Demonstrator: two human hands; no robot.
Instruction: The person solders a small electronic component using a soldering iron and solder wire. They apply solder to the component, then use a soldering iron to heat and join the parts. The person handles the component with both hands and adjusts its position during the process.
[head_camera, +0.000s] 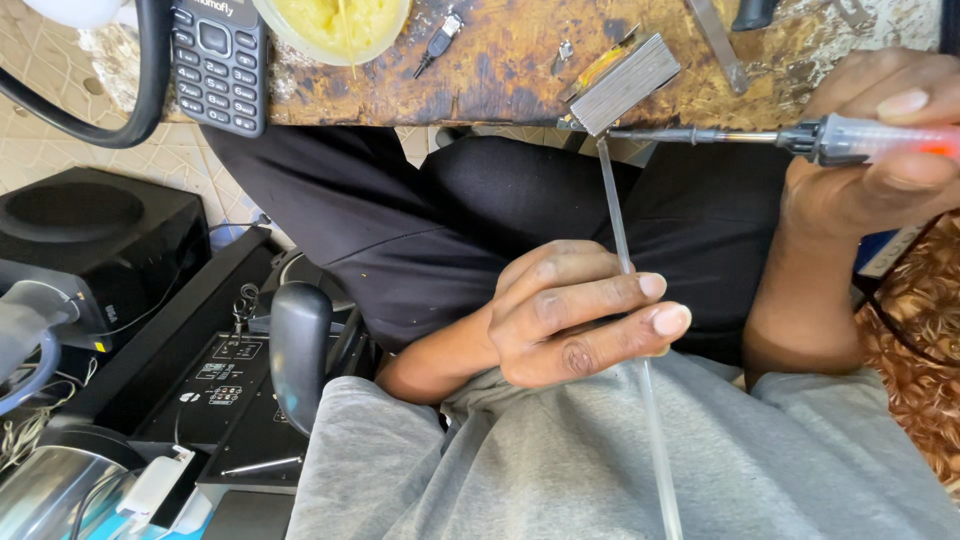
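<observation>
So from my remote seat: the left hand (580, 315) sits low over the lap, fingers curled and pinching a thin metal rod (628, 290) between thumb and the first fingers. The rod runs from the bottom of the view, over the grey shirt (560, 470), up to the edge of the bench (480, 80). The right hand (880, 150) is up at the right, wrapped tight around a soldering iron (800, 138) with a clear handle, thumb lying along the top. The iron lies level, its tip touching the rod's upper end right under a small metal block (625, 82) that sits tilted on the bench edge.

The bench is scorched, stained wood. On it there's a keypad phone (218, 62), a tub of yellow paste (335, 25) and a small plug (438, 45). A thick black cable (150, 75) loops at the left. Down on the tiled floor sit a black speaker (90, 235) and an opened-up black unit (225, 375).
</observation>
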